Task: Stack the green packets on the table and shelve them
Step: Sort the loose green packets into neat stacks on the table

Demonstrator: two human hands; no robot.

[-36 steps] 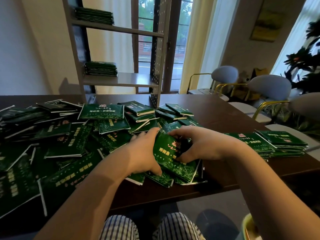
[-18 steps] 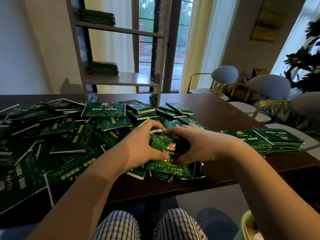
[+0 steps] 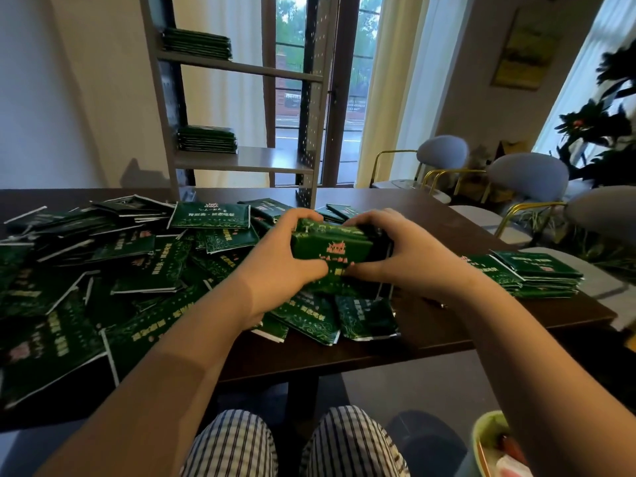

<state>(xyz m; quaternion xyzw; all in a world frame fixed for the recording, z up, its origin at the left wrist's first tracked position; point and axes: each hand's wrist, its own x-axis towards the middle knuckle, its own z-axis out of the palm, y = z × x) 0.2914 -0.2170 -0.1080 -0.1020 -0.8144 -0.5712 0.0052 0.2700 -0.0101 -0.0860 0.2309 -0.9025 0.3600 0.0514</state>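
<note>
Right, a bundle of green packets [image 3: 332,247] is squeezed between both hands, tipped up on edge over the loose heap [image 3: 113,270], about mid-table [image 3: 430,325]. The left hand [image 3: 282,259] clamps the bundle's left end, with its fingers curled over the far top edge and the thumb pressed across the near face. The right hand [image 3: 402,256] mirrors it on the right end, fingers hooked over the top and thumb low in front. Both forearms angle in from the near corners. The heap sprawls left and near. A tidy stack [image 3: 540,273] lies at the table's right edge. At the far side, the shelf unit [image 3: 241,160] carries a lower shelved stack [image 3: 206,139] and an upper shelved stack [image 3: 196,44].
</note>
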